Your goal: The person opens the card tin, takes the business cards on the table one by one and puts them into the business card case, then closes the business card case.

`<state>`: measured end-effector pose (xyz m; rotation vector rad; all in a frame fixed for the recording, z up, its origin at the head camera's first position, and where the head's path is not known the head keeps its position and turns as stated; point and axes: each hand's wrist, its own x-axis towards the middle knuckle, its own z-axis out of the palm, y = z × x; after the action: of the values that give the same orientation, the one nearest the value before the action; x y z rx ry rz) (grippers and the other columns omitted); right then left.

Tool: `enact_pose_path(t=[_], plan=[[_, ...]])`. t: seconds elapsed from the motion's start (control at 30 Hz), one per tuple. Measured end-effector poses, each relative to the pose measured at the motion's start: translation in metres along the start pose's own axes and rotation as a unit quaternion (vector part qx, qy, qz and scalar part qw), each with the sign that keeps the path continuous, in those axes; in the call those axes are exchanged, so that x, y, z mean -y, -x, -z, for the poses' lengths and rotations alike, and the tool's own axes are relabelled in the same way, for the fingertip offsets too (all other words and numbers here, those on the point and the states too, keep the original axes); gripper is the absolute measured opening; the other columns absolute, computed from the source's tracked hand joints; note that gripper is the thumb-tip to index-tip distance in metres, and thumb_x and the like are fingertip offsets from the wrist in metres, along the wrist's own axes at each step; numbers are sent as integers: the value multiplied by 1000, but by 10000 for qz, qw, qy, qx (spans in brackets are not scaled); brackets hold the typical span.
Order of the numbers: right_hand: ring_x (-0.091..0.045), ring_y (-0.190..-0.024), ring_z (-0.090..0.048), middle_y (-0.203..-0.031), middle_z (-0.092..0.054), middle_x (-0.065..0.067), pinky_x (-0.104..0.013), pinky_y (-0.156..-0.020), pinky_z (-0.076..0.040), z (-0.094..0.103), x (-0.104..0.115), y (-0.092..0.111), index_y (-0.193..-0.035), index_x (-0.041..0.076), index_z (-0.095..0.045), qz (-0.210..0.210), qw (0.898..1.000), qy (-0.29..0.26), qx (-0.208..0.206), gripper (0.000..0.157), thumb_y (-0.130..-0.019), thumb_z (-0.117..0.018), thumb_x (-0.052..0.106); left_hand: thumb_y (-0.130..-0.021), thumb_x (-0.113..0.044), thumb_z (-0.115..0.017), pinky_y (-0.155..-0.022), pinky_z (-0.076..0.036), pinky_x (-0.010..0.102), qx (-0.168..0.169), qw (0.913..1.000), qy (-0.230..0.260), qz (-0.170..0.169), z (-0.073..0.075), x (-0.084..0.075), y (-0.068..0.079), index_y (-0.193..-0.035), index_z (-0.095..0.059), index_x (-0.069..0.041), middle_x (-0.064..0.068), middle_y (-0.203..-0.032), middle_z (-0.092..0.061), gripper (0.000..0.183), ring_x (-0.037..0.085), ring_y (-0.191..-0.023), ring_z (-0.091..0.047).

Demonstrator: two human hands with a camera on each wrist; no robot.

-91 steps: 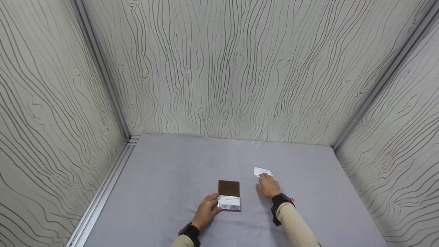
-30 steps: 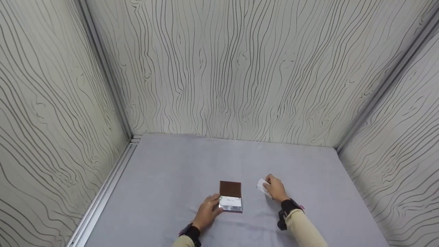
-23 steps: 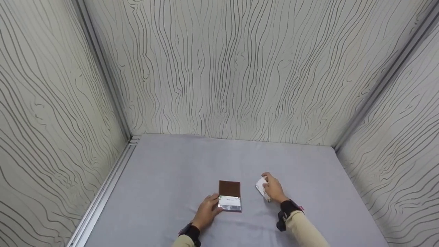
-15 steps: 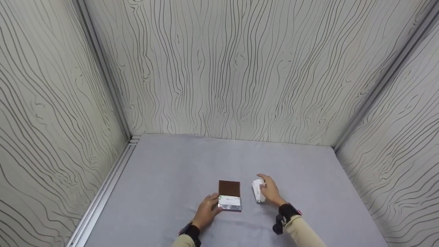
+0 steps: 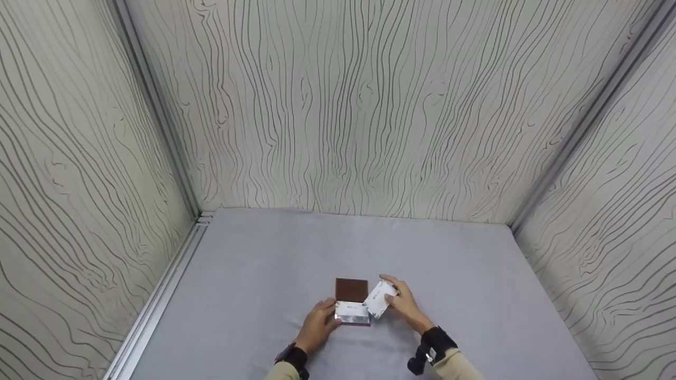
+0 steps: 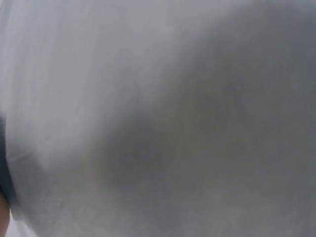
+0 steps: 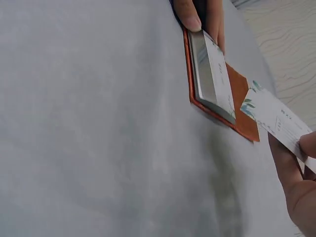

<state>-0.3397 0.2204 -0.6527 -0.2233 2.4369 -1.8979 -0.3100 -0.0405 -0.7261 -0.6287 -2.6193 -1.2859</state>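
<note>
A brown card case [image 5: 351,289] lies unfolded on the grey cloth, its lid flat on the far side. White business cards with printed green leaves show in its near half, above a shiny clear strip [image 7: 206,74]. My left hand [image 5: 317,323] holds the case by its left side, with the thumb on the near corner and the fingers along the edge. My right hand [image 5: 405,305] pinches a matching white business card [image 5: 377,300] between thumb and fingers. That card is tilted, and its left corner overlaps the right edge of the case in the head view.
Grey cloth [image 5: 264,264] covers the table. A metal rail [image 5: 158,295] runs along its left side. Walls with a wood-grain line pattern [image 5: 338,105] stand at the back and both sides. The left wrist view shows mostly blurred cloth [image 6: 74,74].
My right hand has picked the business card up from the cloth on the right, turned it and carried it left to the case. My left hand has stayed on the case.
</note>
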Motion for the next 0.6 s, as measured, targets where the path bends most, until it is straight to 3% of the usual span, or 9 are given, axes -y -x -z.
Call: enact_pose_path(t=[0.1, 0.33, 0.6], plan=[[-32, -91, -52, -108, -45, -29, -48, -74, -58, -8, 16, 8, -132, -11, -49, 18, 9999, -135, 90, 45, -88, -50, -15, -90, -11, -71, -110, -34, 55, -7, 10000, 29, 11, 1, -1, 1, -124, -61, 12, 25, -136, -55, 43, 43, -128, -49], [-28, -82, -55, -100, -53, -29, -27, -59, -52, -26, 11, 6, -120, -13, -54, 334, 9989, -207, -274, 29, -91, -56, -12, -90, -13, -71, -111, -35, 53, -23, 10000, 35, 12, -1, 4, 1, -124, -61, 13, 24, -137, -55, 44, 42, -128, -49], [-28, -83, -58, -93, -59, -32, -21, -66, -50, -38, 14, 7, -112, -18, -52, 389, 9989, -57, -258, 28, -87, -60, -12, -89, -14, -71, -110, -34, 55, 24, 9999, 38, 160, -2, 2, -1, -124, -62, 11, 23, -137, -55, 44, 41, -129, -50]])
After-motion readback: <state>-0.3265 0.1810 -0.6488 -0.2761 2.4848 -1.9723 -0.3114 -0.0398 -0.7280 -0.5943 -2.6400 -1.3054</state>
